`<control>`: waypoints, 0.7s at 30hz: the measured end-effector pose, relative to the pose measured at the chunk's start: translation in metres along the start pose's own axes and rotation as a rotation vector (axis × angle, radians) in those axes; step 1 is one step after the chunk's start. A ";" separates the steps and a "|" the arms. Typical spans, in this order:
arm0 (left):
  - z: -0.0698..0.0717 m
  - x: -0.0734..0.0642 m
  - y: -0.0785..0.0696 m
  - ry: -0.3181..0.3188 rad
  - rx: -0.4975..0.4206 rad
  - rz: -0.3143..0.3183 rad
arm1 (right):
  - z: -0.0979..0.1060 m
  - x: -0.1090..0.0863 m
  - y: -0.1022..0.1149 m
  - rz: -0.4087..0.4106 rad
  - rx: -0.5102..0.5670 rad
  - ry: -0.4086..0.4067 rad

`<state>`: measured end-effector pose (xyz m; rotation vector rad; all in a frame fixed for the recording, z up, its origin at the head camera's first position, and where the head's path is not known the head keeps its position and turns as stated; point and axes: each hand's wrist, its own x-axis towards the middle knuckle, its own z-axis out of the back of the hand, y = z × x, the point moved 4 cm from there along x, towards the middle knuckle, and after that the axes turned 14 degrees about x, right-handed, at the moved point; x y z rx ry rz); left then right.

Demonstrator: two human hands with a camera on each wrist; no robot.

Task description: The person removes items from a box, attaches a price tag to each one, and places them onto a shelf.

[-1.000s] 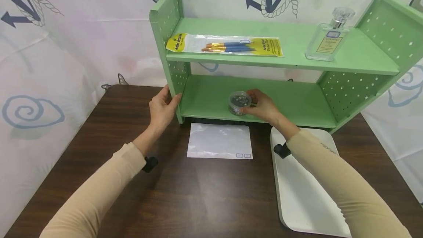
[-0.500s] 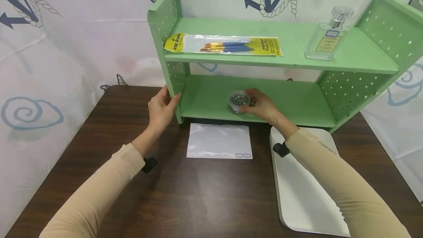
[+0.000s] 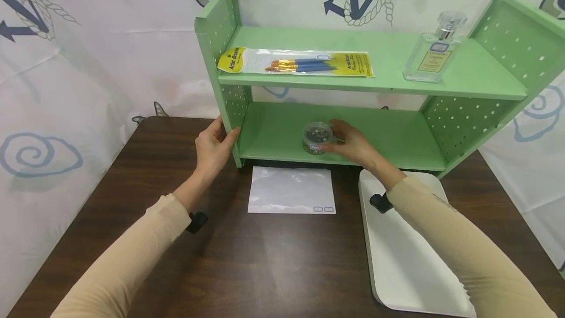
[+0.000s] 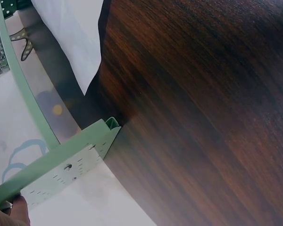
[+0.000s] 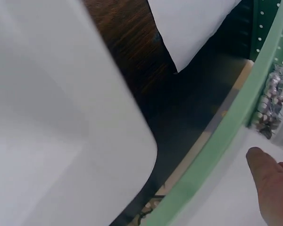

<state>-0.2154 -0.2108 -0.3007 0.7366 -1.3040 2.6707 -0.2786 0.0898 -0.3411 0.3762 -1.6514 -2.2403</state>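
Note:
A small round clear jar of silvery bits sits near the front of the lower level of a green shelf unit. Close to its right side is my right hand, thumb and fingers spread; the right wrist view shows the thumb a little apart from the jar. My left hand grips the unit's left side panel, thumb at the front edge and fingers behind it. Only a thumb tip shows against the green panel in the left wrist view.
The upper level bears a packet of artist brushes and a clear perfume bottle. A white sheet lies on the brown table before the unit. Right of it, under my right forearm, is a white tray.
My right hand has eased slightly right, away from the jar, its grip looser. The jar keeps its place on the shelf. My left hand stays on the side panel; the head view shifts a little.

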 end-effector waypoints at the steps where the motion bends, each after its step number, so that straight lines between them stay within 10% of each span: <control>1: 0.000 0.000 0.000 0.001 -0.005 -0.004 | 0.002 -0.004 0.001 0.004 -0.009 -0.001; 13: -0.006 0.010 0.039 0.021 0.052 -0.009 | 0.025 -0.070 0.001 0.010 -0.101 0.034; 21: 0.015 0.002 0.018 0.144 0.002 0.031 | 0.043 -0.114 0.005 0.001 -0.155 0.031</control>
